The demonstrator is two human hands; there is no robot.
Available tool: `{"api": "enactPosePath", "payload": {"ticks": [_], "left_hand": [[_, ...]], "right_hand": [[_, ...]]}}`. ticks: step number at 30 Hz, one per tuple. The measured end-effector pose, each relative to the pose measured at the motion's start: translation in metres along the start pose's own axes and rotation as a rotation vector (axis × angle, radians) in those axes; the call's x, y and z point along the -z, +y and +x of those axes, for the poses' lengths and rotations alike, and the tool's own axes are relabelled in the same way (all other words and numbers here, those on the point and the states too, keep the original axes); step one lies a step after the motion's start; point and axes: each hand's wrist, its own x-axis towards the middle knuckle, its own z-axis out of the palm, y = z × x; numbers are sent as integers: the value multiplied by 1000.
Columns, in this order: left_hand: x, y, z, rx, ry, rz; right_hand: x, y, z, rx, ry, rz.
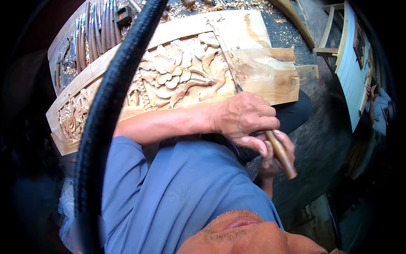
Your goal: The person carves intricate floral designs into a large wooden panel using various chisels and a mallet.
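Across my lap and the workbench lies a pale wooden board carved with flowers and leaves in relief. My left hand is closed around the lower shaft of a carving chisel, its wrist resting close to the board's near edge. Lower down, my right hand wraps the chisel's brown wooden handle, whose butt end sticks out toward me. The chisel's dark blade shows just beyond my left knuckles, meeting the board at the straight border line right of the carving. Part of the right hand's fingers is hidden behind the handle.
Several carving chisels lie in a row on the dark workbench at the far left, near a dark metal block. Wood shavings litter the bench. A black cable crosses the view. Another person's hand shows at far right.
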Motion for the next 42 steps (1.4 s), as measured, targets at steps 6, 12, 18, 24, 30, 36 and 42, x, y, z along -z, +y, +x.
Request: {"api": "enactPosePath", "payload": {"ticks": [6,12,18,24,30,36,42], "left_hand": [[1,26,7,160,151,-17],[47,25,11,348,225,588],[78,1,-28,630,557,449],[80,-12,-12,659,637,374],[84,-28,-30,634,592,362],[84,-30,-20,659,501,424],[78,-31,-30,716,504,248]], "right_hand": [[-7,-18,59,182,133,52],[-22,-12,160,176,6,476],[-102,-19,244,-198,-565,1057],[-164,-15,255,-414,-818,1213],[-179,-6,262,-391,-920,1242],[-179,6,266,-437,-859,1199],[-180,3,263,-380,-893,1069]]}}
